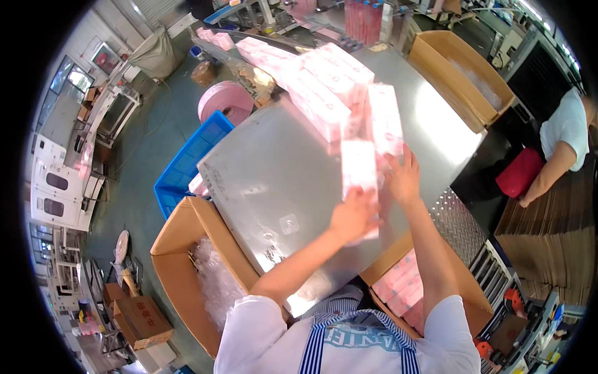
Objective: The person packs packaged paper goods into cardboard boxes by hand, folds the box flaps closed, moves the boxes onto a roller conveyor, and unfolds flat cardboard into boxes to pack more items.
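Nearest me, around five o'clock, an open carton (468, 293) holds pink packs (398, 282). Toward four o'clock, on the metal table (268, 168), my left hand (356, 215) is clamped over the near pack (359, 163), pink and white. Just beyond, around three, my right hand (402, 174) touches the second pack's (385, 115) near end, thumb and fingers apart; whether they grip, I cannot tell. Farther, toward twelve, more packs lie heaped (321, 87).

Packages (317, 100), upper centre, are pink and white; tabletop (268, 168), centre, is silver-grey; crate (187, 159), left, is blue; apron (309, 350), bottom, is blue-white striped.
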Demonstrator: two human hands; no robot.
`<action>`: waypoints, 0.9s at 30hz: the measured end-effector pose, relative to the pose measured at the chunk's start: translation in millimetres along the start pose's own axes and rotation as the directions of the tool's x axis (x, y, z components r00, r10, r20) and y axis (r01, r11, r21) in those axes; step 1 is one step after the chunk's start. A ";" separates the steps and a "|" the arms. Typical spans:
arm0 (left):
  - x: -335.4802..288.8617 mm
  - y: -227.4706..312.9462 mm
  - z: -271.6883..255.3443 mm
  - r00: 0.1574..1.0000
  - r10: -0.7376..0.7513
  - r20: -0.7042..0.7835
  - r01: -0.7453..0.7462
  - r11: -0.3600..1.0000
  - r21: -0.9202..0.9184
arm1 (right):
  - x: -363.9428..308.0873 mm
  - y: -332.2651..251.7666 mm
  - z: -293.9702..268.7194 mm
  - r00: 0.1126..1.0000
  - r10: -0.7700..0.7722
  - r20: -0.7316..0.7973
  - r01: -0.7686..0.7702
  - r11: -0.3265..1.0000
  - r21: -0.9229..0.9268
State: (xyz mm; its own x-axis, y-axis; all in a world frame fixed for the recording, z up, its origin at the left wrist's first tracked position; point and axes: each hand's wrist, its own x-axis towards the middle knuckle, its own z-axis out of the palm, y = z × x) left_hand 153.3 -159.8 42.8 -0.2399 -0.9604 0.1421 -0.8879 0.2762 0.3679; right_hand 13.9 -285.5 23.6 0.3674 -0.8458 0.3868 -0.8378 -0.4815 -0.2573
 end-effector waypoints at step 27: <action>59.8 -126.6 5.6 0.972 -0.174 -0.159 0.126 0.954 -0.270 | -80.0 52.5 -30.3 0.637 0.562 0.528 -0.616 -0.041 0.787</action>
State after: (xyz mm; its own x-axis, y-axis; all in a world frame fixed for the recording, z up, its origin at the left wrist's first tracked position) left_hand 249.2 -252.4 -0.4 -0.0167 -0.9754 0.2199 -0.7716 0.1525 0.6176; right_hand -71.7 -236.1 6.0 -0.0231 -0.9306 -0.3654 0.1259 0.3599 -0.9245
